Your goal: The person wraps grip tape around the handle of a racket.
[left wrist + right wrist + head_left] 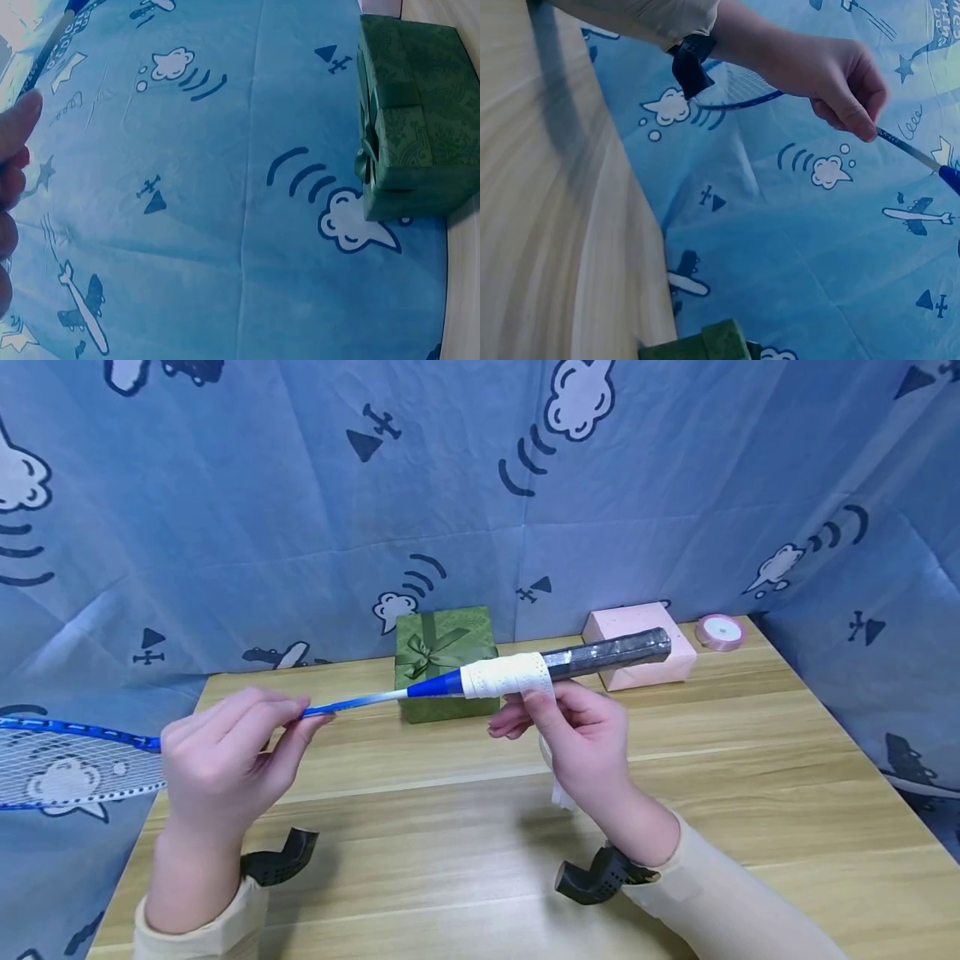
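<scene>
A badminton racket (360, 701) with a blue-and-white shaft is held in the air across the table, its strung head off to the left. My left hand (225, 760) pinches the shaft between thumb and fingers. White perforated grip tape (498, 676) is wound around the handle's lower part, beside the blue cone. Toward the butt the handle (611, 652) is bare and black. Just under the wound edge, my right hand (588, 739) pinches the tape, and a loose tail hangs below it. In the right wrist view, the left hand (840, 86) shows on the shaft.
On the wooden table (450, 835), a green gift box (450, 635) with a bow stands behind the racket. A pink box (652, 672) and a ribbon roll (721, 632) are at the back right. Patterned blue cloth (262, 510) hangs behind the table.
</scene>
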`<state>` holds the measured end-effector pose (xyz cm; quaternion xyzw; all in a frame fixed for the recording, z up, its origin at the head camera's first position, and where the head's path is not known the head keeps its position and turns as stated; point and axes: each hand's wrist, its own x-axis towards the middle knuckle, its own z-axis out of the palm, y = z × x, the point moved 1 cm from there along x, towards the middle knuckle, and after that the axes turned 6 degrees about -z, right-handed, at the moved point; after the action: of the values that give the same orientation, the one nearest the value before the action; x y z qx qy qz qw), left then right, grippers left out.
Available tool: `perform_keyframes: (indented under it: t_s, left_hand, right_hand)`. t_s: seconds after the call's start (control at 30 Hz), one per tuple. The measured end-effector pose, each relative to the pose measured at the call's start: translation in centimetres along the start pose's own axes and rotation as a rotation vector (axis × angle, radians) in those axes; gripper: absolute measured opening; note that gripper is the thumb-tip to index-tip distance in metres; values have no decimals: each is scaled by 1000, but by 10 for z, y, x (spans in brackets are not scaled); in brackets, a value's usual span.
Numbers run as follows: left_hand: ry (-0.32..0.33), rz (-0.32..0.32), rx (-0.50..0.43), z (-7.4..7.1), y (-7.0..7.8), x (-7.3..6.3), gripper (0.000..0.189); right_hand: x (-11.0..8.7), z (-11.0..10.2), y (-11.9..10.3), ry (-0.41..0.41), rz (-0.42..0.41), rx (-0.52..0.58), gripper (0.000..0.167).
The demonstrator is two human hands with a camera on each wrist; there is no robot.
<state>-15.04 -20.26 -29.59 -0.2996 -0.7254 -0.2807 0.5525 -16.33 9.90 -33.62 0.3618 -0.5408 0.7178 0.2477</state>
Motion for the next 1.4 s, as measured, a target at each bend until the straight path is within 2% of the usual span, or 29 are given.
perform_keyframes:
  t_s: [0.23,0.4,0.5,0.6,0.77,0.87,1.0,1.17,1.27,1.4]
  left_hand:
    - [8,7,-7,-1,-2,0,47]
    - [-9,5,-18,-1,-2,1,47]
    - [-48,6,-11,-2,-1,1,47]
    - [-89,14,-19,-2,-1,1,46]
    - [-163,18,-50,-2,-1,1,43]
    - [-202,15,-28,-2,-1,0,41]
    - [-166,9,21,-1,0,0,39]
    - [-67,-5,33,1,3,-1,39]
    - [-60,-5,25,1,4,-2,39]
    - [-87,12,14,0,4,-1,39]
  right_hand:
    - [-1,0,2,-36,17,-23,22]
    - [0,-1,1,-6,26,-89,29]
    - [0,-1,1,20,50,-109,30]
    - [1,-1,1,39,73,-75,27]
    - [1,-1,-1,55,65,0,21]
    - [1,-1,-1,63,57,19,19]
    - [0,-1,0,75,52,23,20]
    - [0,-1,1,61,35,31,21]
    - [1,-1,0,42,34,17,22]
    - [2,0,-2,29,46,-13,25]
